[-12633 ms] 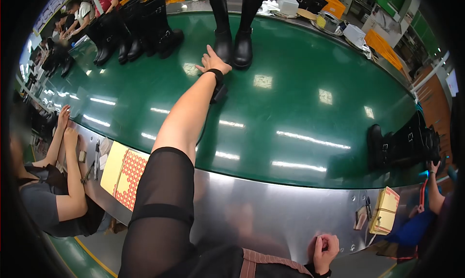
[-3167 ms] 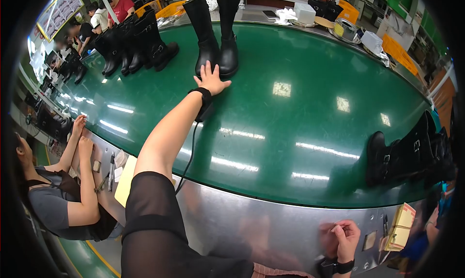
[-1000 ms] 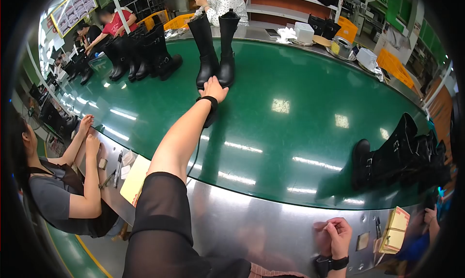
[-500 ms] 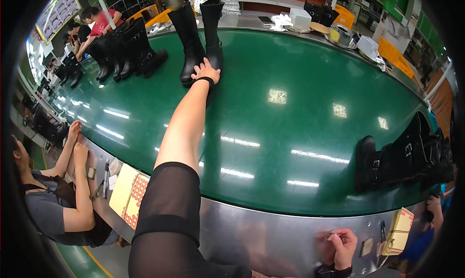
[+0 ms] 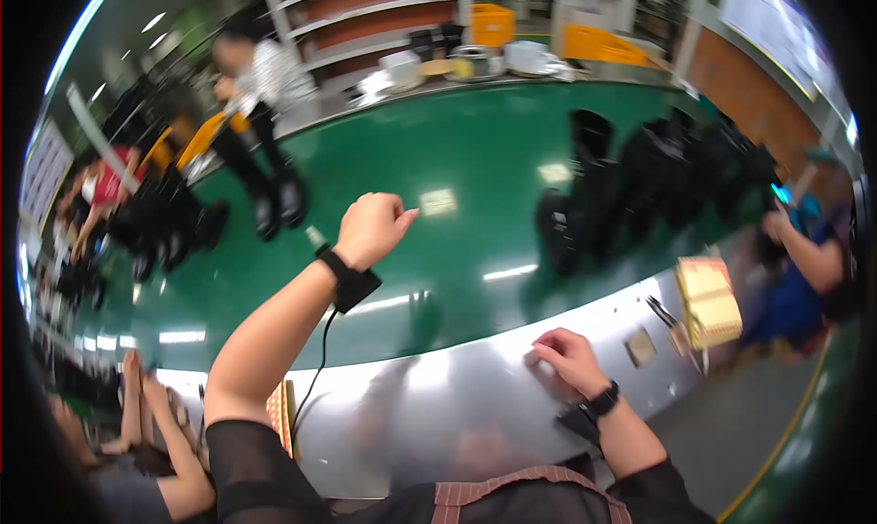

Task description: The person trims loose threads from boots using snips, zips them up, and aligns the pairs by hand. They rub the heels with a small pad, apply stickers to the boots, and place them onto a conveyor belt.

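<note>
- Two bare hands here, nothing visibly held in either.
- Left hand (image 5: 373, 232) is over the green tabletop (image 5: 411, 158), fingers curled in like a loose fist, thumb poking out to the right. Palm side's hidden, and I can't tell how high it hovers.
- Nearest thing to those fingers is a pair of tall black boots (image 5: 290, 198), off to their left and a bit farther out. Near, but clearly not touching.
- That pair is upright, so its long axis runs up the shafts, toes roughly facing the wearer. Left hand's easily the closer one.
- Right hand (image 5: 571, 364) is over the metal ledge (image 5: 457, 378), fingers bent toward the thumb; can't tell if the tips meet.
- Out past the right fingers: blurry row of boots (image 5: 639, 181). To their right: tan block (image 5: 640, 348), then yellow pad (image 5: 708, 296).
</note>
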`<state>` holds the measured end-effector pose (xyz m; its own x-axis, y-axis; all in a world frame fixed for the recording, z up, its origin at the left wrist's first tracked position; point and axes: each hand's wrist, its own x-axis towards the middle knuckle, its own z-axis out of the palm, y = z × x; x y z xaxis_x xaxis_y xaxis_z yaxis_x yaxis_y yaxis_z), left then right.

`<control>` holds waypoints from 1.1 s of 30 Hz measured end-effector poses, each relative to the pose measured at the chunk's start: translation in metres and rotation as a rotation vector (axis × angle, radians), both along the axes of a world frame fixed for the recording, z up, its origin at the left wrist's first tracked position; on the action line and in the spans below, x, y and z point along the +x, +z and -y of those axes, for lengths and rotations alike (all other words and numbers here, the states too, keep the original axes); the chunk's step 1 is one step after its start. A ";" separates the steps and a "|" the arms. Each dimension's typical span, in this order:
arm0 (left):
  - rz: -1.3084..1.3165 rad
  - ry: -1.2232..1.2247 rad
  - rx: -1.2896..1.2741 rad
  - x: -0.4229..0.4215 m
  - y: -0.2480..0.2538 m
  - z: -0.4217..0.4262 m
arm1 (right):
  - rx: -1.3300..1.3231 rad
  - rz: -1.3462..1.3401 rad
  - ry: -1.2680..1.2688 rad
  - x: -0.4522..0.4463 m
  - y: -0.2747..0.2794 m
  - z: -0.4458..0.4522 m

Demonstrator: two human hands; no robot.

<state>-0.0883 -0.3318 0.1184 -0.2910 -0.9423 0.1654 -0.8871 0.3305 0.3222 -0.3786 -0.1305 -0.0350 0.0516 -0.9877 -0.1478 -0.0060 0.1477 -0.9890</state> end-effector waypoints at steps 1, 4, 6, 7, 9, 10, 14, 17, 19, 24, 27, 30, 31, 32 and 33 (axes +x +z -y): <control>-0.038 -0.100 -0.040 -0.018 0.008 -0.011 | 0.003 0.047 0.019 0.001 -0.003 0.000; -0.181 -0.340 -0.166 -0.082 0.039 -0.052 | -0.010 0.059 0.043 0.001 -0.001 -0.002; -0.288 -0.563 -0.430 -0.125 0.050 -0.068 | -0.030 0.062 0.064 0.000 -0.010 -0.002; -0.284 -0.571 -0.432 -0.146 0.052 -0.070 | -0.034 0.066 0.058 -0.001 -0.017 0.000; -0.201 -0.627 -0.616 -0.185 0.052 -0.067 | -0.074 0.079 0.078 -0.001 -0.024 0.001; -0.202 -0.629 -0.616 -0.201 0.051 -0.065 | -0.056 0.072 0.082 -0.001 -0.016 -0.001; 0.037 -0.446 -0.281 -0.262 0.063 -0.062 | -0.072 -0.002 0.098 -0.003 -0.010 -0.003; 0.106 -0.391 -0.216 -0.300 0.067 -0.053 | -0.066 -0.055 0.090 -0.003 0.001 -0.006; 0.118 -0.344 -0.167 -0.320 0.065 -0.045 | -0.077 -0.078 0.076 -0.003 0.006 -0.009; -0.072 -0.354 -0.427 -0.316 0.044 -0.031 | -0.126 -0.103 0.023 -0.005 0.008 -0.009; -0.119 -0.348 -0.460 -0.286 0.033 -0.029 | -0.135 -0.120 -0.010 -0.007 0.006 -0.008; -0.217 -0.360 -0.494 -0.247 0.041 -0.042 | -0.278 0.017 -0.178 -0.008 -0.002 -0.003; -0.255 -0.386 -0.521 -0.236 0.053 -0.056 | -0.455 0.018 -0.346 -0.009 0.009 -0.005; -0.250 -0.407 -0.546 -0.225 0.064 -0.072 | -0.552 0.011 -0.498 -0.014 0.014 -0.007; -0.255 -0.429 -0.563 -0.215 0.080 -0.096 | -0.634 -0.070 -0.654 -0.020 0.024 -0.015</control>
